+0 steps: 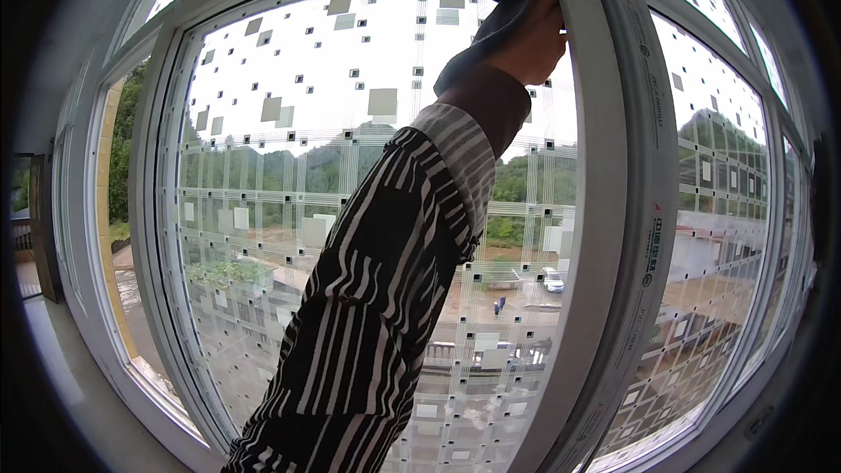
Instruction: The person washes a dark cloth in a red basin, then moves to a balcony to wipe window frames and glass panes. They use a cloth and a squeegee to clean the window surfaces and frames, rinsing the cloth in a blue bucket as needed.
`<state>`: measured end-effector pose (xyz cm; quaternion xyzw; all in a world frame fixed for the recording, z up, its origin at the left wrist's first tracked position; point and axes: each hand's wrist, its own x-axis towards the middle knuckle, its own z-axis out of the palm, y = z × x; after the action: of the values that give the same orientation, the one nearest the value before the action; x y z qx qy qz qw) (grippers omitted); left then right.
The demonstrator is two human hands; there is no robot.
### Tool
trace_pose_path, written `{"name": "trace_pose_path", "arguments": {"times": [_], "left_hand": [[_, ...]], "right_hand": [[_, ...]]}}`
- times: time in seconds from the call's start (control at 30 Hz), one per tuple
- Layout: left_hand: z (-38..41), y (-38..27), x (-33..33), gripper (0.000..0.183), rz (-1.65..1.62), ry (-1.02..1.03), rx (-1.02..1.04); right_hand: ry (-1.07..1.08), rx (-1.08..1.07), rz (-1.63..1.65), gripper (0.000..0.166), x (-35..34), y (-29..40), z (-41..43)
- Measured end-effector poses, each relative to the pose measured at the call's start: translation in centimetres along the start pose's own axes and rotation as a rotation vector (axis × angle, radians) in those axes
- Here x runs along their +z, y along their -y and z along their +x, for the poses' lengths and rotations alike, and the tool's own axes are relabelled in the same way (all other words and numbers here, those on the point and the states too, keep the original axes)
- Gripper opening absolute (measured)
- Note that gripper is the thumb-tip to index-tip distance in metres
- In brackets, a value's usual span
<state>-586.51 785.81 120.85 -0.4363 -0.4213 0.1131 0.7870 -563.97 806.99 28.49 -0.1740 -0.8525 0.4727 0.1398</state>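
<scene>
My left hand (537, 46) reaches up to the top right corner of a window sash and holds a dark grey cloth (502, 20). The cloth lies against the patterned glass pane (295, 164), close to the white PVC sash frame (594, 210). My fingertips are partly hidden at the frame's inner edge. A black-and-white striped sleeve (368, 276) covers the arm, with a brown cuff (489, 102) at the wrist. Squares and fine lines mark the glass, and whitish smears (483, 407) show low on it. My right hand is out of view.
An open gap (121, 210) runs along the sash's left side. To the right stands another patterned pane (716, 210), beyond an upright frame bearing writing. A pale sill (85, 368) curves along the lower left. Outside are a white car (553, 279), small figures and wooded hills.
</scene>
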Motion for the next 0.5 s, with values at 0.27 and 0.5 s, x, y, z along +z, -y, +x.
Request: {"name": "trace_pose_path", "arguments": {"times": [0.27, 0.5], "left_hand": [[2.5, 2.8, 1.5, 0.023, 0.35, 0.056, 0.074], [-2.7, 8.2, -3.2, 0.02, 0.16, -0.205, 0.031]], "right_hand": [[-0.104, 0.118, -0.25, 0.047, 4.7, -4.9, 1.2], [-0.022, 0.096, -0.199, 0.052, 7.4, -8.0, 1.4]]}}
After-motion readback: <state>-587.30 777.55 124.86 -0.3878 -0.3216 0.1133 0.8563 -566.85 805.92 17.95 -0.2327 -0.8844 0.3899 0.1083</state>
